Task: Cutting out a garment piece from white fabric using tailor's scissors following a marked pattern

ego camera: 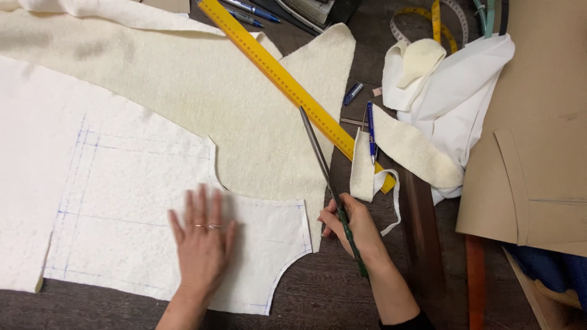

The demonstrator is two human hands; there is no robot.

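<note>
Head view, looking straight down on a dark wooden table (342, 293).

Right hand (351, 226), lower centre-right of the frame: clenched around the dark green handles of long scissors (327, 183), fingers wrapped over, thumb toward the blades. Blades together as far as can be told, running up and slightly left from the fist, tip close beside a yellow ruler (287, 85). Handle end poking out below the wrist, toward the lower edge. Forearm coming in from the bottom edge, angled up and left, dark sleeve just showing at the frame's foot.

Left hand (202, 241), lower centre: released, holding nothing, laid flat with palm down and fingers spread, pressing on a white fabric piece (122, 201) marked with blue lines. Ring on one finger. Fingertips pointing up the frame, wrist entering from the bottom edge.

White fabric piece spread over the left and lower-left of the frame, its curved right-hand edge lying between the two hands, just left of the scissors. Beneath it and above, a larger cream fleece cloth (202, 79) filling the upper left and centre.

Yellow ruler slanting from top centre down to the right, across the cream cloth. Blue pen (370, 131) just right of the ruler's lower end, beside cream scraps (409, 150). White cloth bundle (452, 91) at upper right, measuring tape (435, 18) above it. Brown card pattern (538, 134) along the right edge
</note>
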